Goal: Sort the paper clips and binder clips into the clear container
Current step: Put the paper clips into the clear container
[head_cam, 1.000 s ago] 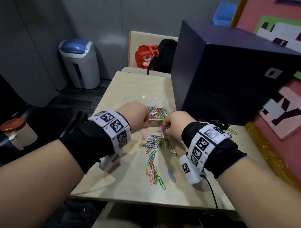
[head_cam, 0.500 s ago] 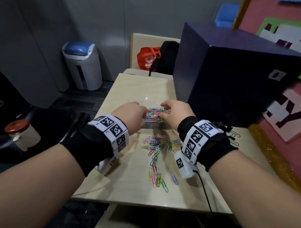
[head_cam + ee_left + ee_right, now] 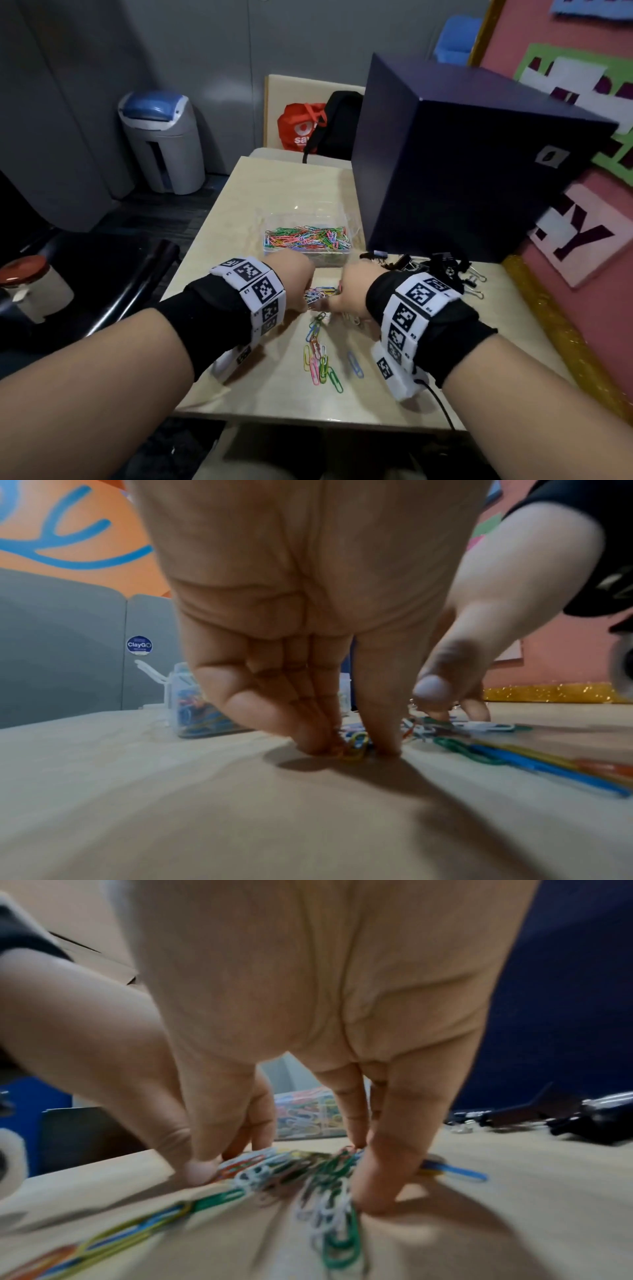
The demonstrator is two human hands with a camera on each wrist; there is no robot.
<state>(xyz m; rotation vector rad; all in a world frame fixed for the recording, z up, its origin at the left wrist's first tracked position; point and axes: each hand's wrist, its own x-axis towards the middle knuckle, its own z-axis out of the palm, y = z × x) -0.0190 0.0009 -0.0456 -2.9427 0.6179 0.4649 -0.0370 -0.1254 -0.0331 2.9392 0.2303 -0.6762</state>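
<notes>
The clear container [image 3: 306, 255] stands mid-table, filled with coloured paper clips [image 3: 306, 236]. Nearer to me, loose paper clips [image 3: 320, 359] lie in a pile and a trailing line. My left hand [image 3: 296, 274] points down at the pile's left side, its fingertips [image 3: 318, 742] and thumb pinching a few paper clips [image 3: 356, 746] against the table. My right hand [image 3: 351, 291] stands over the pile's right side; in the blurred right wrist view its thumb [image 3: 198, 1172] and fingers [image 3: 373, 1191] close round a bunch of paper clips [image 3: 308, 1175]. Black binder clips [image 3: 431, 269] lie to the right.
A large dark blue box [image 3: 462, 164] fills the table's far right, close behind the binder clips. A chair with a red bag [image 3: 301, 126] and black backpack stands beyond the table. A bin [image 3: 161, 140] is on the floor at the left.
Both hands have drawn back from the container towards me and come down on the loose pile of paper clips, fingers closing on it.
</notes>
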